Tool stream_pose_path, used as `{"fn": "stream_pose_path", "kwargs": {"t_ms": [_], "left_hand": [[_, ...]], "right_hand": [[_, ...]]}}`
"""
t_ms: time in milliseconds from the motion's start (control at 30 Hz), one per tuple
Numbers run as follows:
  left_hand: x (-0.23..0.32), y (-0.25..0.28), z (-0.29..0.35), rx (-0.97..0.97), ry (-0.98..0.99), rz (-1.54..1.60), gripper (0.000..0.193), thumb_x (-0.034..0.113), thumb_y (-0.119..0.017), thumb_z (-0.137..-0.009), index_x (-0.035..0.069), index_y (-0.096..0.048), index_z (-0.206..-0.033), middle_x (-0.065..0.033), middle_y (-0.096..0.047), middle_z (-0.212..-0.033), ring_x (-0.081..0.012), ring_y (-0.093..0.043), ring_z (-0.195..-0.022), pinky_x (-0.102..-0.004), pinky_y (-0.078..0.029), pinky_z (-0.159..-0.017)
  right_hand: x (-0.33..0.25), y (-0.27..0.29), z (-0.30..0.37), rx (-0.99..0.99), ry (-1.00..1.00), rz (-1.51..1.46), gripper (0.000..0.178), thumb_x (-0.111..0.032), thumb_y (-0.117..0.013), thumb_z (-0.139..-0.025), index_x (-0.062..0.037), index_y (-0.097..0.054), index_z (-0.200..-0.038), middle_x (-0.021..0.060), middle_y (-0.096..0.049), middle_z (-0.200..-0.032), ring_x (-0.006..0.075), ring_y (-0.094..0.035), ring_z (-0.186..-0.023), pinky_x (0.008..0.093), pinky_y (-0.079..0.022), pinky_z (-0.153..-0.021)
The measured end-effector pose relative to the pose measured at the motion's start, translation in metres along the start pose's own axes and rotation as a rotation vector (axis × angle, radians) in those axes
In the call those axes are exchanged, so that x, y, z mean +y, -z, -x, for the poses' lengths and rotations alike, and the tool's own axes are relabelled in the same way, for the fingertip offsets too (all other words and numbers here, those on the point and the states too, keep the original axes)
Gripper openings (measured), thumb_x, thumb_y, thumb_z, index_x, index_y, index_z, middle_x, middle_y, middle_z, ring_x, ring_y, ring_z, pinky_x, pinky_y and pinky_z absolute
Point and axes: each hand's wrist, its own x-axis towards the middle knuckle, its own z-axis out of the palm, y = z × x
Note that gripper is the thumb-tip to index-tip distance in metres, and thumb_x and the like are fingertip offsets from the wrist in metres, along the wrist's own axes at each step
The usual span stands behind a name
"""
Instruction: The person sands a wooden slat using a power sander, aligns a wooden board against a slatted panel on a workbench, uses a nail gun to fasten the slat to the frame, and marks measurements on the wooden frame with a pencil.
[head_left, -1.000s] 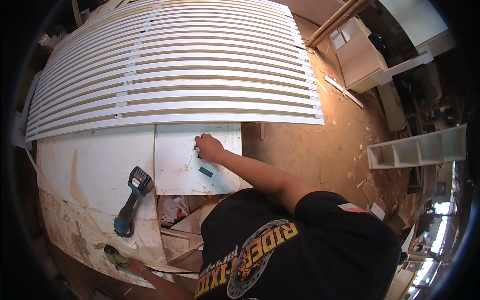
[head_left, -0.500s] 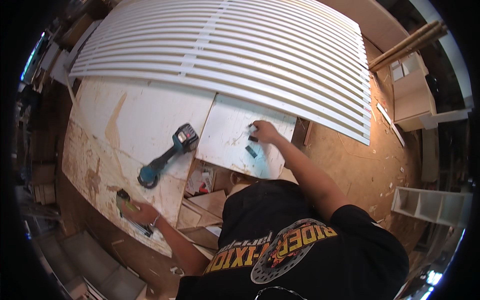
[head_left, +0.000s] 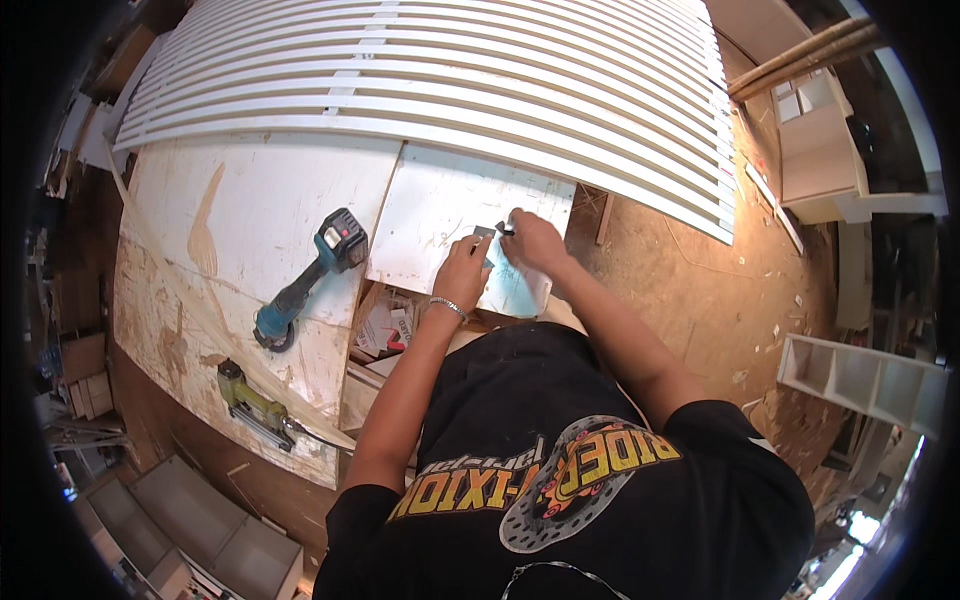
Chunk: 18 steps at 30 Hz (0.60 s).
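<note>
Over the small white board (head_left: 420,215), both my hands are close together. My left hand (head_left: 460,277) has its fingers closed at a small flat dark strip (head_left: 483,232), partly covered by the fingertips. Just right of it, my right hand (head_left: 537,243) pinches a small dark piece (head_left: 503,229), whose kind I cannot make out. A bluish patch shows on the board below the hands. Left of the board, a teal and black cordless angle grinder (head_left: 308,284) lies on the worktable (head_left: 270,190). Nearer me, a green nail gun (head_left: 253,404) rests at the table's edge.
A large white slatted panel (head_left: 430,112) covers the far side of the table. Cartons and wood offcuts (head_left: 380,328) fill a gap below the board. A white shelf unit (head_left: 860,378) stands at the right, grey cabinet boxes (head_left: 205,515) at the lower left.
My left hand has let go of the nail gun and moved right to the dark strips beside my right hand. The right hand stays over the board; the view has shifted slightly.
</note>
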Motion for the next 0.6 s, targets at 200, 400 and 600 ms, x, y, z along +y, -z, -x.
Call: {"fn": "stream_pose_path", "kwargs": {"t_ms": [200,400,600], "left_hand": [[-0.013,0.002,-0.02,-0.162,-0.088,-0.072,0.03,0.021,-0.083,-0.079,0.008,-0.072,-0.104,-0.0132,-0.061,-0.107,-0.0349,-0.058,-0.108,-0.0438,-0.051,-0.093],[-0.021,-0.007,-0.021,-0.169,0.042,-0.062,0.026,0.02,-0.085,-0.077,0.005,-0.065,-0.084,-0.0142,-0.06,-0.092,-0.0349,-0.057,-0.094,-0.0461,-0.049,-0.086],[-0.02,-0.032,-0.005,0.047,0.037,0.073,0.021,0.017,-0.072,-0.09,0.001,-0.058,-0.093,-0.0208,-0.058,-0.093,-0.0415,-0.055,-0.095,-0.0499,-0.046,-0.086]], "right_hand": [[0.007,-0.002,-0.007,-0.117,-0.152,-0.059,0.033,-0.022,-0.072,-0.079,0.0003,-0.065,-0.103,0.0246,-0.072,-0.096,0.0406,-0.071,-0.094,0.0497,-0.056,-0.084],[0.031,-0.005,-0.027,-0.277,-0.112,-0.158,0.048,-0.032,-0.062,-0.081,0.0007,-0.071,-0.115,0.0266,-0.07,-0.118,0.0421,-0.066,-0.113,0.0466,-0.051,-0.101],[0.054,-0.008,-0.007,-0.439,-0.338,-1.185,0.011,-0.006,-0.059,-0.089,-0.0033,-0.059,-0.1,0.014,-0.067,-0.087,0.0215,-0.068,-0.076,0.0381,-0.057,-0.067]]}}
